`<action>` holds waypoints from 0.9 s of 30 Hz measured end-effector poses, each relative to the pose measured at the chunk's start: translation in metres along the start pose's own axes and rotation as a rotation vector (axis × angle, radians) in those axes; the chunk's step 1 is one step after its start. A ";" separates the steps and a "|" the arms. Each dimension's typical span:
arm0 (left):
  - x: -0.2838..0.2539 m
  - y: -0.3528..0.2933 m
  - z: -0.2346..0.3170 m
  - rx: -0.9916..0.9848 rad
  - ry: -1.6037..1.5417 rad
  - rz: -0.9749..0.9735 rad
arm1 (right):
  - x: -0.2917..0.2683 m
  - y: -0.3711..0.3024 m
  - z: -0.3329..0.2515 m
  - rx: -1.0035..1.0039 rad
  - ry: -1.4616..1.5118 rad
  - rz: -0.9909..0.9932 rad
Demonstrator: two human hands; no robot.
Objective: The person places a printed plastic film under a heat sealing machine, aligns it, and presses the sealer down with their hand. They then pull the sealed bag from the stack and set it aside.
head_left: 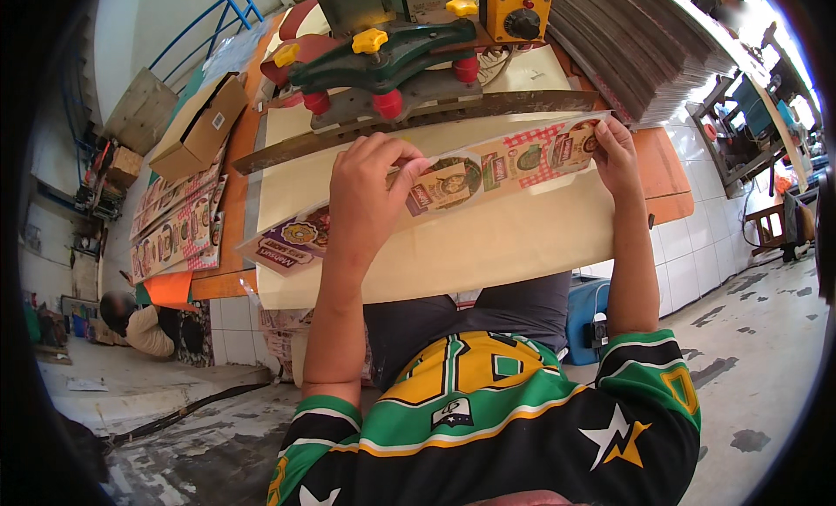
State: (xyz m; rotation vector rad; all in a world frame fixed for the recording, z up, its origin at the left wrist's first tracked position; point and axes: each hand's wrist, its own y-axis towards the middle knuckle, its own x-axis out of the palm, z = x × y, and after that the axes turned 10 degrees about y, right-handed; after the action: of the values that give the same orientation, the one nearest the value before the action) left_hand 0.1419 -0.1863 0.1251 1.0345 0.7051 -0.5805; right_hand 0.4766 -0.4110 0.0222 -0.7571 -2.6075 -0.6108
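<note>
A long printed strip (509,162), with food pictures and red checks, slants across a cream sheet (488,253) in front of me. My right hand (616,158) pinches its far right end between thumb and fingers. Over the strip's left half, my left hand (370,184) is closed, thumb against curled fingers at the upper edge; the hand hides part of the print. The strip's left end (287,245) lies loose on the sheet. Just beyond both hands runs a long dark metal bar (296,146), below a machine's green clamp (392,60) with red feet and yellow knobs.
An open cardboard box (198,127) and printed sheets (178,232) lie on the orange table at left. A tall stack of flat sheets (623,49) rises at far right. A yellow control box (515,14) sits atop the machine. Another person (144,323) is low at left.
</note>
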 end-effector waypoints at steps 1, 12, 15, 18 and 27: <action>-0.001 0.000 0.000 -0.010 -0.021 0.007 | 0.005 0.000 0.000 -0.010 -0.013 0.033; -0.004 0.001 0.001 -0.154 -0.129 -0.053 | 0.017 -0.003 -0.008 0.003 -0.020 0.007; -0.001 -0.001 -0.001 -0.198 -0.211 -0.039 | 0.014 -0.003 -0.008 0.018 -0.020 -0.005; -0.006 0.001 0.006 -0.309 -0.302 -0.082 | -0.007 0.000 -0.008 0.074 -0.012 -0.068; -0.005 0.000 0.002 -0.360 -0.432 -0.096 | -0.018 0.002 0.004 0.056 -0.021 -0.042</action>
State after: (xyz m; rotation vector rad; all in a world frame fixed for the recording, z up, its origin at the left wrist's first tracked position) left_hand 0.1392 -0.1871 0.1295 0.5170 0.4537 -0.7028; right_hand 0.4908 -0.4151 0.0115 -0.6971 -2.6539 -0.5417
